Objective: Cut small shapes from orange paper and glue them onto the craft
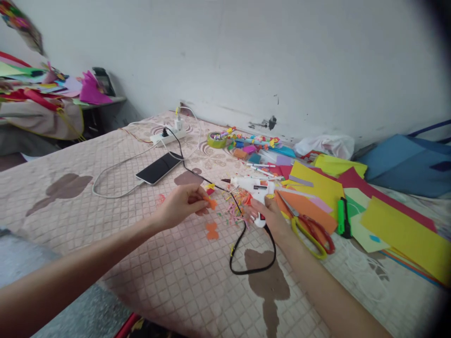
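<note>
My right hand [270,213] is wrapped round the handle of a white glue gun [259,188], whose dark nozzle points left. A small orange paper cutout [211,203] is pinched between the thumb and fingers of my left hand [188,202]. Just below that hand, another orange paper cutout [212,231] lies flat on the cloth. Small colourful paper scraps [235,204] are scattered between my hands. The gun's black cord [252,271] loops on the table beneath it.
Scissors [312,230], a green cutter [343,218] and coloured paper sheets [405,230] lie at the right. A phone [159,168] with a white cable rests at the left, near a power strip [168,137]. Tape [216,140] sits at the back by the wall.
</note>
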A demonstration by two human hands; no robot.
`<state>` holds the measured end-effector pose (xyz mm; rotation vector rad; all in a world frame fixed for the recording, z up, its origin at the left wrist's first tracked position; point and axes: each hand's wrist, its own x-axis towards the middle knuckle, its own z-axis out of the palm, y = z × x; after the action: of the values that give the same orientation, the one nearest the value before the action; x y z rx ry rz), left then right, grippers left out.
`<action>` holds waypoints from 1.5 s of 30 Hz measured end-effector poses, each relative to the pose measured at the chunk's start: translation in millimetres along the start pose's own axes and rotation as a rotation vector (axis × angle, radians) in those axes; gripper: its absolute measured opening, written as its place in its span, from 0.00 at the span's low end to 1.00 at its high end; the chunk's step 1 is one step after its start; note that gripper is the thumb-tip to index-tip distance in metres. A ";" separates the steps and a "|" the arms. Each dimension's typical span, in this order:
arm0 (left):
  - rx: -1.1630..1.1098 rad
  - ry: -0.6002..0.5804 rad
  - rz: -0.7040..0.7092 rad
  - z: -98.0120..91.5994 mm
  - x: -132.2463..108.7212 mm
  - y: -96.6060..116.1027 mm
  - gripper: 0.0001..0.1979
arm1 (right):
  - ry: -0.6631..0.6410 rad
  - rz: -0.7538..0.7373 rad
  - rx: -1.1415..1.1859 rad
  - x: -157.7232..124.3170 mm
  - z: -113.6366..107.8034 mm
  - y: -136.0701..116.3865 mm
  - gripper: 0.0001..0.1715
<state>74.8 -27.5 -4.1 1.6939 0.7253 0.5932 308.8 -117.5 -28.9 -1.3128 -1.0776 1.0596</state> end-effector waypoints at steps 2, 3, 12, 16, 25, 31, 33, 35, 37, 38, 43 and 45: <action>0.039 0.073 0.104 -2.0 -0.2 1.2 0.06 | -0.056 0.044 0.037 -1.3 1.2 -4.0 0.21; 0.100 0.121 0.188 -3.1 -0.5 1.8 0.05 | -0.075 0.056 0.047 -2.1 1.5 -6.1 0.21; 0.628 0.378 0.991 -19.3 -1.2 0.6 0.08 | -0.236 0.039 0.063 -8.9 -0.7 -4.4 0.20; 0.692 0.398 1.052 -22.6 -0.8 -1.6 0.08 | -0.309 0.015 -0.018 -9.9 -0.3 -5.2 0.24; 0.733 0.371 1.087 -23.8 -0.2 -1.9 0.08 | -0.312 0.035 -0.053 -13.4 7.7 -17.4 0.27; 0.715 0.356 1.099 -23.1 1.4 -3.1 0.10 | -0.318 -0.003 -0.138 -12.3 4.6 -13.7 0.30; 0.711 0.348 1.101 -23.0 1.7 -2.7 0.11 | -0.319 -0.014 -0.157 -11.3 2.8 -11.3 0.30; 0.716 0.338 1.097 -22.8 1.5 -2.2 0.12 | -0.328 -0.018 -0.145 -10.9 2.0 -10.1 0.31; 0.727 0.332 1.089 -22.6 1.0 -1.7 0.11 | -0.347 -0.020 -0.135 -11.1 2.2 -9.8 0.31; 0.732 0.329 1.085 -22.6 0.9 -1.4 0.10 | -0.354 -0.024 -0.136 -11.3 2.3 -9.7 0.31; 0.721 0.349 1.086 -22.2 1.5 1.3 0.07 | -0.335 -0.049 -0.148 -10.5 0.2 -4.3 0.28; 0.705 0.366 1.096 -22.4 2.4 2.7 0.07 | -0.346 -0.068 -0.151 -9.3 -1.8 -0.6 0.29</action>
<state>60.8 -11.4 3.7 2.6591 0.1652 1.5622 308.8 -126.9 -28.3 -1.2262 -1.4745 1.2006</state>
